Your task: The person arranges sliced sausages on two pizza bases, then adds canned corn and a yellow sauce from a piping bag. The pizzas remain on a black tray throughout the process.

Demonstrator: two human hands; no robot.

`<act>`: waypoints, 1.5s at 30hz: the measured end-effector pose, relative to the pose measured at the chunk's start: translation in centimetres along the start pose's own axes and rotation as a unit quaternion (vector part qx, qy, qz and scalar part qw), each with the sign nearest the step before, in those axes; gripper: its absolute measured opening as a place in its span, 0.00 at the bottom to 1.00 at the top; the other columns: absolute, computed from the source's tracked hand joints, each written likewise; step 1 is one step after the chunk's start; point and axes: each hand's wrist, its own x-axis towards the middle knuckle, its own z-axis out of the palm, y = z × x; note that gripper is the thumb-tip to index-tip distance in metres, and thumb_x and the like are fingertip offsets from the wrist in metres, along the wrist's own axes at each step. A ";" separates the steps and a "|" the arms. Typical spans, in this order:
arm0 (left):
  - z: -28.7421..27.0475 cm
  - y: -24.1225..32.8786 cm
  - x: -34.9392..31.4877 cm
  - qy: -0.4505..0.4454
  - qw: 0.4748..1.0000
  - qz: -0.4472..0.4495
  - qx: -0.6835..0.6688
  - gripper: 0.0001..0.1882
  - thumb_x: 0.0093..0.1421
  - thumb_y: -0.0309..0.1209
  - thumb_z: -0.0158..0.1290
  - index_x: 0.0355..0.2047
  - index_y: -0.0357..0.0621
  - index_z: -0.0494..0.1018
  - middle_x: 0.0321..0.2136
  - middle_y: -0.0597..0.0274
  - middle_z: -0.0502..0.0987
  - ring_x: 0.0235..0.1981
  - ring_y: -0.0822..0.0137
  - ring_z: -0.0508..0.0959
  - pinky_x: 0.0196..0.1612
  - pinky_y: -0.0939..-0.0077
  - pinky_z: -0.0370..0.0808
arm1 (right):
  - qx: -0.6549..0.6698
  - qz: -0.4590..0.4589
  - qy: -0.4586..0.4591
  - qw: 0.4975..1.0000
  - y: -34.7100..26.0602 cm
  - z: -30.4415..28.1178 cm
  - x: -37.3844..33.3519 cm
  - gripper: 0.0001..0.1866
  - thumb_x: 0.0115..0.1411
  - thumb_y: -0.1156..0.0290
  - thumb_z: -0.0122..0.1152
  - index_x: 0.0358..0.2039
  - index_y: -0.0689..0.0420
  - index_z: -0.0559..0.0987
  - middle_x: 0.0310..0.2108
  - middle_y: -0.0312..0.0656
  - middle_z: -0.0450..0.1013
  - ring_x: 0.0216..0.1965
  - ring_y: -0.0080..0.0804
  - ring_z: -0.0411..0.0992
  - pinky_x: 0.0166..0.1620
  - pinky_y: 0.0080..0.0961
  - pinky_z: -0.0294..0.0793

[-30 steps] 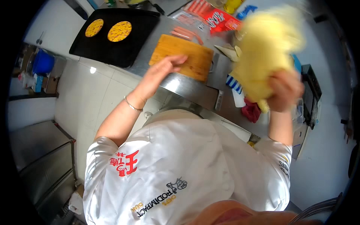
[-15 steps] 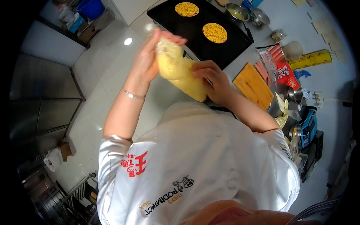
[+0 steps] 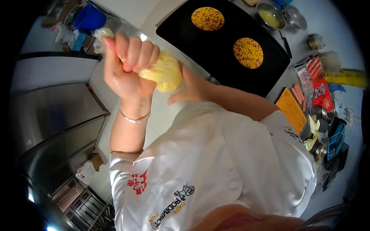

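My left hand (image 3: 131, 57) is closed in a fist round the gathered upper part of a clear plastic piping bag (image 3: 165, 73) filled with pale yellow filling. The bag's twisted clear end sticks out past the thumb, and its full, rounded part bulges from the other side of the fist. Beside that bulge is my right hand (image 3: 192, 86), thumb stretched out and apart from the fingers. Some of its fingers are hidden behind the bag, and whether they touch it I cannot tell.
A black tray (image 3: 216, 42) bears two corn-topped rounds (image 3: 248, 53). To its right are a metal bowl (image 3: 271, 17) of yellowish liquid, a sausage packet (image 3: 314, 81), a wooden board (image 3: 291, 111) and loose sausages (image 3: 298, 95). A blue bucket (image 3: 89, 17) stands far left.
The left hand has moved left and closed into a fist round the bag. The right hand has come off the bag's lower end and opened beside it. The view has shifted.
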 end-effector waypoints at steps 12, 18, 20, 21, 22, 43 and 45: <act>-0.5 -14.0 12.4 -0.428 0.787 0.107 0.431 0.07 0.56 0.32 0.61 0.35 0.47 0.79 0.38 0.68 0.80 0.47 0.62 0.77 0.57 0.56 0.70 | -0.291 -0.300 0.347 0.840 3.7 -17.3 11.0 0.10 0.69 0.67 0.62 0.43 0.56 0.71 0.40 0.42 0.73 0.42 0.33 0.71 0.45 0.30 0.72; -5.5 -17.9 14.4 -0.461 0.811 0.080 0.351 0.09 0.56 0.26 0.59 0.37 0.37 0.77 0.46 0.56 0.78 0.64 0.54 0.71 0.73 0.51 0.61 | 0.205 -0.134 0.469 0.849 5.3 -23.1 9.9 0.35 0.71 0.37 0.48 0.59 0.58 0.75 0.55 0.50 0.76 0.61 0.47 0.71 0.66 0.51 0.67; -7.6 -17.6 15.1 -0.482 0.802 0.047 0.350 0.11 0.58 0.27 0.59 0.40 0.37 0.76 0.48 0.56 0.78 0.65 0.54 0.71 0.73 0.52 0.61 | 0.212 -0.144 0.447 0.857 6.5 -24.2 9.3 0.30 0.71 0.40 0.51 0.50 0.55 0.82 0.49 0.45 0.80 0.59 0.47 0.72 0.67 0.54 0.65; -8.3 -17.2 15.9 -0.497 0.799 0.033 0.336 0.11 0.58 0.27 0.59 0.40 0.37 0.77 0.49 0.56 0.78 0.65 0.54 0.71 0.73 0.52 0.61 | 0.209 -0.188 0.458 0.843 7.5 -24.3 8.6 0.27 0.72 0.42 0.50 0.44 0.54 0.83 0.45 0.44 0.80 0.56 0.47 0.73 0.67 0.54 0.66; -9.4 -17.3 16.4 -0.508 0.792 0.020 0.338 0.11 0.58 0.27 0.58 0.40 0.37 0.77 0.49 0.56 0.78 0.65 0.55 0.71 0.73 0.52 0.61 | 0.215 -0.233 0.454 0.833 8.8 -24.5 8.8 0.25 0.73 0.44 0.50 0.39 0.53 0.84 0.41 0.43 0.80 0.53 0.46 0.74 0.66 0.55 0.67; -16.7 -17.6 21.6 -0.480 0.819 -0.058 0.309 0.07 0.58 0.26 0.57 0.37 0.38 0.75 0.44 0.57 0.77 0.61 0.56 0.74 0.71 0.50 0.64 | 0.166 -0.205 0.636 0.725 14.5 -26.0 18.4 0.32 0.71 0.39 0.50 0.18 0.49 0.61 0.19 0.34 0.65 0.30 0.35 0.70 0.53 0.47 0.72; -16.9 -17.8 21.9 -0.480 0.817 -0.064 0.313 0.07 0.58 0.25 0.57 0.37 0.38 0.75 0.44 0.57 0.76 0.61 0.56 0.74 0.71 0.50 0.64 | 0.100 -0.203 0.620 0.751 15.1 -26.3 19.0 0.32 0.73 0.39 0.46 0.19 0.50 0.61 0.18 0.35 0.65 0.28 0.34 0.71 0.48 0.43 0.75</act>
